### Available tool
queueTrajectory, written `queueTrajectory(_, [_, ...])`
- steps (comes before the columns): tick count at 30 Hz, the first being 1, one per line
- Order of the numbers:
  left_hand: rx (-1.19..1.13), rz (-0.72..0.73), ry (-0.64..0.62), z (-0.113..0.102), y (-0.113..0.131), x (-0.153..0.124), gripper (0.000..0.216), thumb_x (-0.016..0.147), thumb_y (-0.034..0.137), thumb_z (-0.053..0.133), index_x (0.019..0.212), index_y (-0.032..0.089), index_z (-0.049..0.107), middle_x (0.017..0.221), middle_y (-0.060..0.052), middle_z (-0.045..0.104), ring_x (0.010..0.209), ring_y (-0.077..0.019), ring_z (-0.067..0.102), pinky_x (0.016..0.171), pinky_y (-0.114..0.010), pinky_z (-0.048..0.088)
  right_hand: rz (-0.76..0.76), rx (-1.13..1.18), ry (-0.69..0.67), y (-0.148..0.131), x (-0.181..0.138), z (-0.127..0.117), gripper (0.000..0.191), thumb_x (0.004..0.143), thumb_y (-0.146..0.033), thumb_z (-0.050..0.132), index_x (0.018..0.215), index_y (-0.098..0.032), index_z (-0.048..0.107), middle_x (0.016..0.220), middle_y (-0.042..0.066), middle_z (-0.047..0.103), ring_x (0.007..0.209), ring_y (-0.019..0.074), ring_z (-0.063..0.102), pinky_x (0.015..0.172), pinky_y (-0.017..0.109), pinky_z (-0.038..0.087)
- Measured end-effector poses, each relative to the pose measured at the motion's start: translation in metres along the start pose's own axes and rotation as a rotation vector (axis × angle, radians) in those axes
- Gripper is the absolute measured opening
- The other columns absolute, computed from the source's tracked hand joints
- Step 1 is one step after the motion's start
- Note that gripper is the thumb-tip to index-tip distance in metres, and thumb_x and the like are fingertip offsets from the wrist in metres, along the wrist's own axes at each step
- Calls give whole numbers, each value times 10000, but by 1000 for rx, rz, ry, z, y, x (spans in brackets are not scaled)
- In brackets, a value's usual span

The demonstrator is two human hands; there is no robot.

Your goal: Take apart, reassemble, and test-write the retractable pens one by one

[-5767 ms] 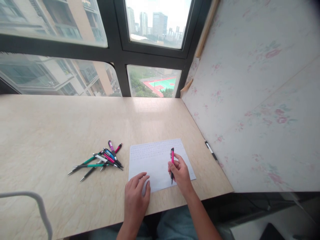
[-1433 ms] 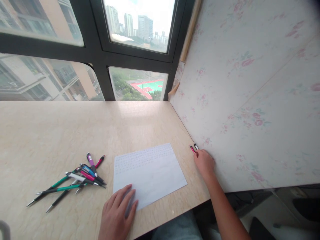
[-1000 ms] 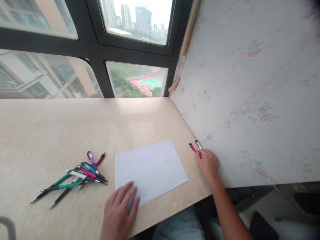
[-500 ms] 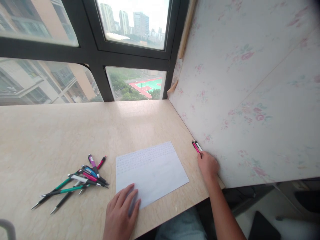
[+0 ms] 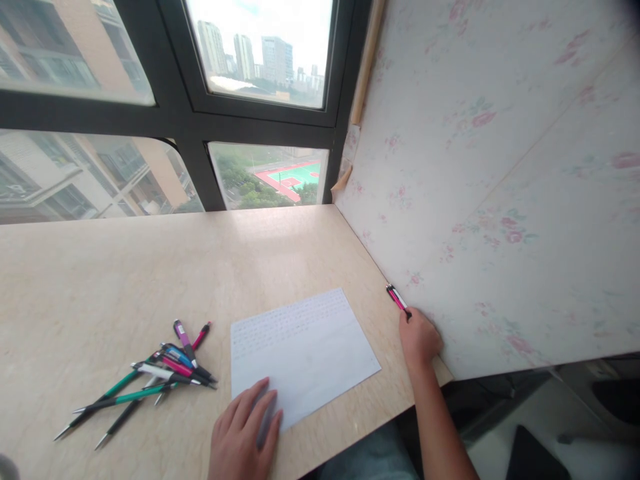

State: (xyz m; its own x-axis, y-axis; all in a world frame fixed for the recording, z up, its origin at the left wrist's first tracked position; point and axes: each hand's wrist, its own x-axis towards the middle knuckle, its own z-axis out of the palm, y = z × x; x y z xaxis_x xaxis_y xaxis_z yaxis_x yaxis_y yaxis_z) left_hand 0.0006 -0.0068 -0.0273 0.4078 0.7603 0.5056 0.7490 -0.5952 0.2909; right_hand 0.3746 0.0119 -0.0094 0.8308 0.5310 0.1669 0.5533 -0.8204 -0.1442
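Observation:
My left hand (image 5: 245, 427) rests, fingers apart, on the lower left part of a white sheet of paper (image 5: 320, 367). Rows of handwriting fill the top of the sheet. At the right edge of the table, beside the wall, my right hand (image 5: 420, 340) has its fingers closed around the near end of pens (image 5: 399, 299); a pink and black one and a white one show, side by side. To the left of the paper lies a loose, crossed pile of pens (image 5: 170, 367) in green, black, white, pink, blue and purple.
A pale marbled tabletop (image 5: 150, 267) runs back to a dark-framed window (image 5: 185, 120). On the right stands a wall with floral paper (image 5: 475, 187), tight against the table. Part of a grey object (image 5: 7, 469) shows at the lower left corner.
The pens in my right hand have drawn closer together, with the white one now partly behind the pink one. My left hand stays on the paper. The view has tilted slightly.

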Motion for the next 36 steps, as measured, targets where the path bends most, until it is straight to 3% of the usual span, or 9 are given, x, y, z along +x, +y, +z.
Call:
queueTrajectory(16, [-5, 0, 11, 1, 0, 1, 249, 854, 351, 597, 1067, 242, 665, 1163, -77, 686, 1010, -274, 625, 845, -401, 459, 11, -8, 16, 2, 0, 4, 280, 930, -384, 493, 1094, -273, 691, 883, 86, 727, 734, 240, 652, 596, 295, 382])
queueTrajectory(26, [-18, -67, 15, 3, 2, -2, 236, 843, 350, 603, 1047, 255, 673, 1166, -76, 689, 1008, -285, 631, 829, -435, 490, -17, -2, 31, 2, -1, 1, 302, 917, -368, 478, 1071, -257, 713, 832, 97, 722, 678, 224, 627, 556, 294, 327])
queueTrajectory(31, [-79, -173, -42, -8, 16, -5, 231, 848, 245, 602, 1072, 245, 659, 1164, -81, 684, 1035, -266, 629, 871, -439, 513, -111, 93, 165, 20, 2, 14, 319, 880, -365, 511, 1027, -197, 739, 746, 103, 717, 578, 211, 572, 517, 292, 254])
queueTrajectory(36, [-160, -313, 44, -13, 21, -10, 234, 865, 171, 564, 1073, 238, 647, 1146, -85, 675, 1067, -244, 621, 908, -431, 522, -232, 240, 302, 30, 3, 25, 349, 856, -365, 520, 992, -144, 754, 679, 94, 705, 572, 228, 563, 540, 311, 286])
